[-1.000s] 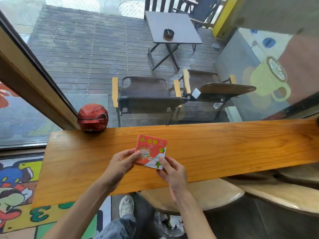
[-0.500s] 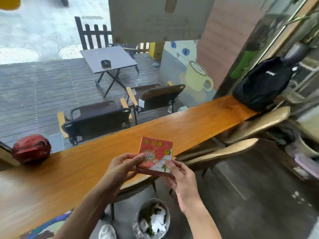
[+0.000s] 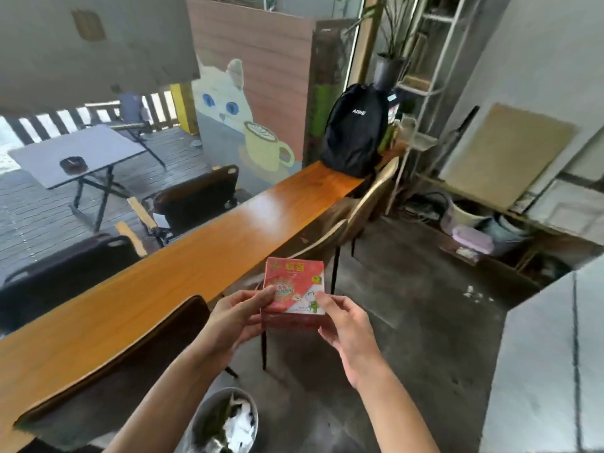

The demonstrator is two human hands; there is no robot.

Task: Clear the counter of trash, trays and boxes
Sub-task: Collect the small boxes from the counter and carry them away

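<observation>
room: café-like corner with a grey concrete floor (image 3: pixel 408 322), a big window onto a wooden deck, and a painted white cat with a yellow cup on the wall (image 3: pixel 228 103).
table: long orange wooden table (image 3: pixel 183 256) running along the window from lower left to upper right, glossy on top.
box: red box (image 3: pixel 294 291) with yellow characters and a green cartoon figure, held in the air off the near edge of the table, above the floor and apart from the table top.
left hand: left hand (image 3: pixel 235 317) holds the box's left side, thumb lying on the printed face, fingers curled beneath.
right hand: right hand (image 3: pixel 344 325) holds the box's right lower corner, thumb on top near the green figure, fingers wrapped under.
bin: round metal bin (image 3: pixel 225 423) on the floor below the forearms, holding white crumpled paper and something green.
backpack: black backpack (image 3: pixel 354 130) standing upright on the far end of the table, white lettering on it.
chairs: tan-backed chairs (image 3: pixel 366 204) tucked against the table's near side; a dark chair back (image 3: pixel 157 331) just left of the left forearm.
outside: grey folding table (image 3: pixel 78 152) with a dark ashtray on it, and dark chairs with wooden armrests (image 3: pixel 196 197) on the deck.
right side: white shelf frame (image 3: pixel 425 93) with a potted plant, a leaning tan board (image 3: pixel 503 152), and tubs on the floor near it.
</observation>
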